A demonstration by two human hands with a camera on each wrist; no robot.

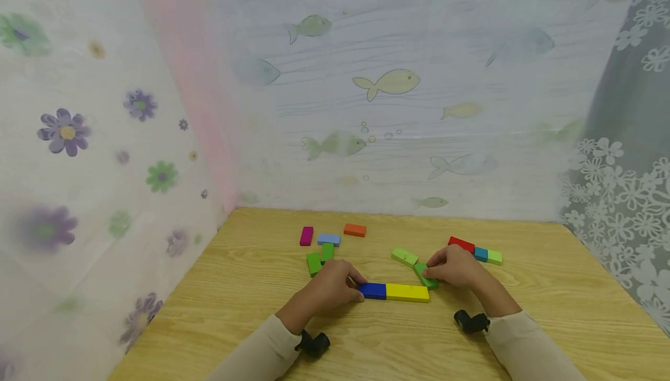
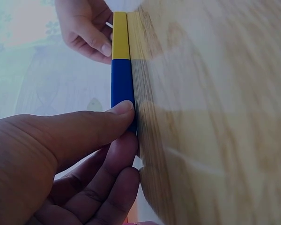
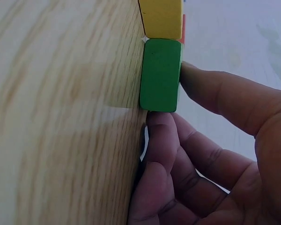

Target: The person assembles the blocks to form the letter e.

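Observation:
In the head view my left hand (image 1: 335,285) pinches the left end of a long blue block (image 1: 374,291), thumb and fingers at opposite sides. A yellow block (image 1: 407,292) continues the row end to end with it. My right hand (image 1: 454,267) holds a green block (image 1: 430,283) between thumb and fingers, close to the yellow block's right end. That green block (image 3: 160,75) shows its end face in the right wrist view, low against the tabletop. A lime block (image 1: 405,256) lies slanting off its far end.
Red (image 1: 462,244), teal (image 1: 481,254) and light green (image 1: 494,257) blocks form a line behind my right hand. Back left lie magenta (image 1: 306,236), light blue (image 1: 328,240) and orange (image 1: 355,230) blocks, plus two green ones (image 1: 327,252). Patterned curtains (image 1: 398,166) border the wooden table (image 1: 235,299).

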